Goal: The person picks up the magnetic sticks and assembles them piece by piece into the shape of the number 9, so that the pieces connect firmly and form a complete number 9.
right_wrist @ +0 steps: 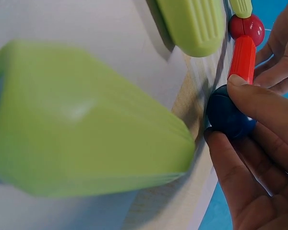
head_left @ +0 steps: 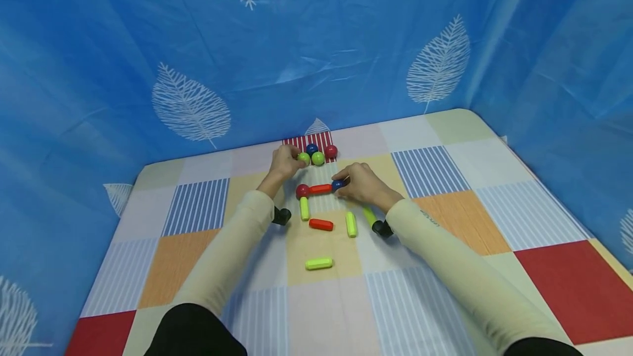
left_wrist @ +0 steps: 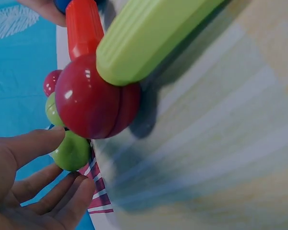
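My left hand (head_left: pixel 288 161) reaches to the back, its thumb and fingers around a green ball (left_wrist: pixel 73 152) at the near left of a small group of balls. In my right hand (head_left: pixel 365 183), the thumb and fingers pinch a dark blue ball (right_wrist: pixel 229 113). A red stick (head_left: pixel 320 189) runs from that blue ball to a red ball (head_left: pixel 302 191). From the red ball a light green stick (head_left: pixel 304 209) points toward me. The right wrist view shows the red stick's end right at the blue ball, partly behind the thumb.
Beside the left hand sit another blue ball (head_left: pixel 311 149), a second green ball (head_left: pixel 318 158) and another red ball (head_left: pixel 331 151). Loose sticks lie nearer: a red stick (head_left: pixel 321 224), a green stick (head_left: pixel 351 224), one in front (head_left: pixel 318 263), and one by the right wrist (head_left: pixel 368 216).
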`<action>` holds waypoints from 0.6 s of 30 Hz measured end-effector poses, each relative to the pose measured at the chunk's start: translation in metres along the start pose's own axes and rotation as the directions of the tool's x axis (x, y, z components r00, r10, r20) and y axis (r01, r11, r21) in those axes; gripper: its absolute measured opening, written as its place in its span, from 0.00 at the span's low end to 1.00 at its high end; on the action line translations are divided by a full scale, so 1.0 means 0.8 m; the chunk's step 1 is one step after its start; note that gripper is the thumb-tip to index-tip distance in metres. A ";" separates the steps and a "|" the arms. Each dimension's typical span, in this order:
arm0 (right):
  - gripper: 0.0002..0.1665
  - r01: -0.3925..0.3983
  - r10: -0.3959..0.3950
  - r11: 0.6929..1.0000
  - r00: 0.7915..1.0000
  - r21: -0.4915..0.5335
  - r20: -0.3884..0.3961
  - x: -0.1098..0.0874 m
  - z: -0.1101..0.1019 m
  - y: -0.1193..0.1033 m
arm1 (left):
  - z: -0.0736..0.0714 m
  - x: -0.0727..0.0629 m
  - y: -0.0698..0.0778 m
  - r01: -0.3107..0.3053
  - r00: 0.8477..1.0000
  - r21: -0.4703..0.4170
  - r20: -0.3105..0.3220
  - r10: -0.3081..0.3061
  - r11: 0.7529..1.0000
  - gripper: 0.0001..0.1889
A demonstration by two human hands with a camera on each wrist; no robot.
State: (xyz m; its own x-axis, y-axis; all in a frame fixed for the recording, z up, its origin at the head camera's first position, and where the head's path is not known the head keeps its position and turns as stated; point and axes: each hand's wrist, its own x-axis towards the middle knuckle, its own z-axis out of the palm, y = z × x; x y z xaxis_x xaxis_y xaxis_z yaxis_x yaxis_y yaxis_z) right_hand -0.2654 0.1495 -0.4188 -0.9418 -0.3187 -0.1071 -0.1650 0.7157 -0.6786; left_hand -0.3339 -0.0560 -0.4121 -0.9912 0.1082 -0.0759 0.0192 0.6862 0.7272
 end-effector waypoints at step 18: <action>0.24 -0.023 0.023 1.000 1.000 -0.017 -0.004 0.001 0.001 0.002 | 0.003 0.010 0.006 -0.012 0.998 0.060 0.055 0.009 0.998 0.13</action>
State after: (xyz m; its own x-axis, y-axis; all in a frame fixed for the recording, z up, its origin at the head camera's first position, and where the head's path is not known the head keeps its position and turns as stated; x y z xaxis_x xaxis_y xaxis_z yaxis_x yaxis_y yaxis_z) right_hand -0.2663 0.1500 -0.4210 -0.9464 -0.2997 -0.1201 -0.1479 0.7331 -0.6638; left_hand -0.3416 -0.0500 -0.4106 -0.9823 0.1539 -0.1072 0.0389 0.7266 0.6860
